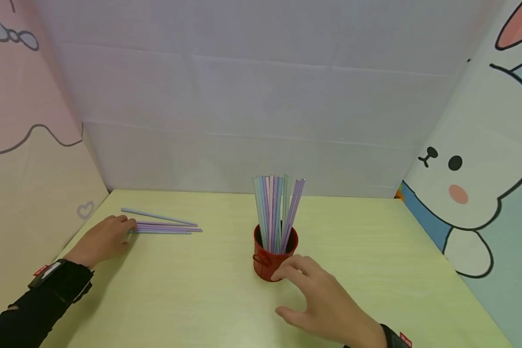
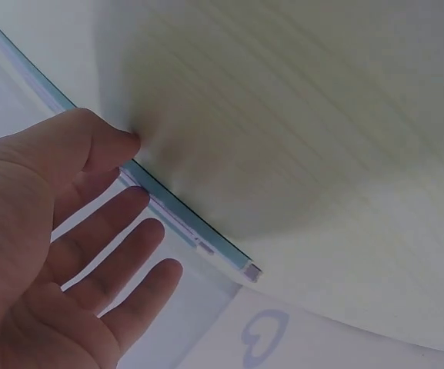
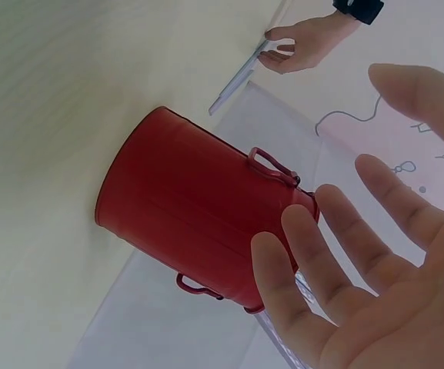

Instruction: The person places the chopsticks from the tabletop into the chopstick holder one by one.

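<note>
At the left of the table, my left hand [image 1: 107, 240] is at the near left end of a small bunch of drinking straws [image 1: 167, 227] lying flat. In the left wrist view, the thumb and index finger pinch a green straw [image 2: 183, 209] from its two sides; the other fingers [image 2: 155, 288] are spread. A red metal bucket [image 1: 275, 266] with small side handles stands upright, holding several pastel straws [image 1: 271, 208]. Just in front of the bucket, my right hand [image 1: 319, 302] is held with thumb and fingers apart, nothing between them. The right wrist view shows its fingers [image 3: 345, 231] beside the bucket's rim.
A blue straw [image 1: 156, 215] lies slightly apart behind the bunch. The pale yellow table [image 1: 191, 295] ends at a plain white backdrop [image 1: 252, 96]. Printed side panels stand at the left and right, the right one with a cartoon animal [image 1: 483, 159].
</note>
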`<state>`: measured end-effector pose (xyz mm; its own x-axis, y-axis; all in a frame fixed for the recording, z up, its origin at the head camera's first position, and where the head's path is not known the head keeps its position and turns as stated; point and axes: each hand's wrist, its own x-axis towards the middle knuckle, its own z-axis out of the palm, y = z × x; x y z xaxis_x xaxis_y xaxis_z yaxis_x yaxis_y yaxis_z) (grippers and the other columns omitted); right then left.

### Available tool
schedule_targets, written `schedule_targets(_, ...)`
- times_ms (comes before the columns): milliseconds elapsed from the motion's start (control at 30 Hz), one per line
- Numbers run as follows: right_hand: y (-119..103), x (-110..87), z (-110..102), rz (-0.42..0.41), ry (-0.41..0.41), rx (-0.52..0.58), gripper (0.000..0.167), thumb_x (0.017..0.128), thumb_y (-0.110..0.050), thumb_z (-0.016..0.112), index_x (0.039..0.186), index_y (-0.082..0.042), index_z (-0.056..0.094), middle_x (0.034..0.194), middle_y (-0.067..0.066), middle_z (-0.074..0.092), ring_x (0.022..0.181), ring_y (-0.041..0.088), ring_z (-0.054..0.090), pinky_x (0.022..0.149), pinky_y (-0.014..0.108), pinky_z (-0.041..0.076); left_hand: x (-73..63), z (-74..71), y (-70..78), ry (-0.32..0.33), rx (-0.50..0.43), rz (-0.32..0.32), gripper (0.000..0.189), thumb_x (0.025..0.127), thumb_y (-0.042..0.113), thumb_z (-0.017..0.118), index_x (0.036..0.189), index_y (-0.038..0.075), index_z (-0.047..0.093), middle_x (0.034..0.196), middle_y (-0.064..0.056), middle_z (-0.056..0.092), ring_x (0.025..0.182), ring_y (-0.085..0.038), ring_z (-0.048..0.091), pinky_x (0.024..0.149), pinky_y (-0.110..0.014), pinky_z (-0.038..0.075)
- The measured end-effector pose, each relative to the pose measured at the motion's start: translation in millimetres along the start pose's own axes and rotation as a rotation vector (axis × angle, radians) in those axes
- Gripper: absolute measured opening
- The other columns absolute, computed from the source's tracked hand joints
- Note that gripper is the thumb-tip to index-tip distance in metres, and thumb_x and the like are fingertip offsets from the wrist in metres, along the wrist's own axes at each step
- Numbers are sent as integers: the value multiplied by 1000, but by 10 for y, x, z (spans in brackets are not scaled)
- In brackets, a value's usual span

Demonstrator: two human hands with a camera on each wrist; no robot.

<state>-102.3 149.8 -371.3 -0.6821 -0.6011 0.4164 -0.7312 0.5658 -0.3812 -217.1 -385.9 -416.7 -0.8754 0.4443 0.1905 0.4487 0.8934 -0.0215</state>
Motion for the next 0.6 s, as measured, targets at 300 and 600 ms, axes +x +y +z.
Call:
schedule_targets(300, -1, -11, 6, 28, -23, -6, 50, 80, -28, 95, 122, -27, 68, 124, -15, 61, 113, 7, 59, 95, 35, 61, -13, -3, -29, -29, -46, -14, 25, 80, -2, 85, 95, 6, 68, 85, -1, 61, 71, -16, 52, 64, -37, 51)
schedule_targets(600, 20, -18, 4, 32, -28, -4, 48, 80, -28, 94, 121, -25, 68, 124, -15, 61, 113, 6, 60, 95, 35, 61, 7, -62, 30, -118, -96, 23, 37, 80, -5, 81, 76, 19, 53, 76, 10, 43, 73, -11, 41, 65, -29, 33)
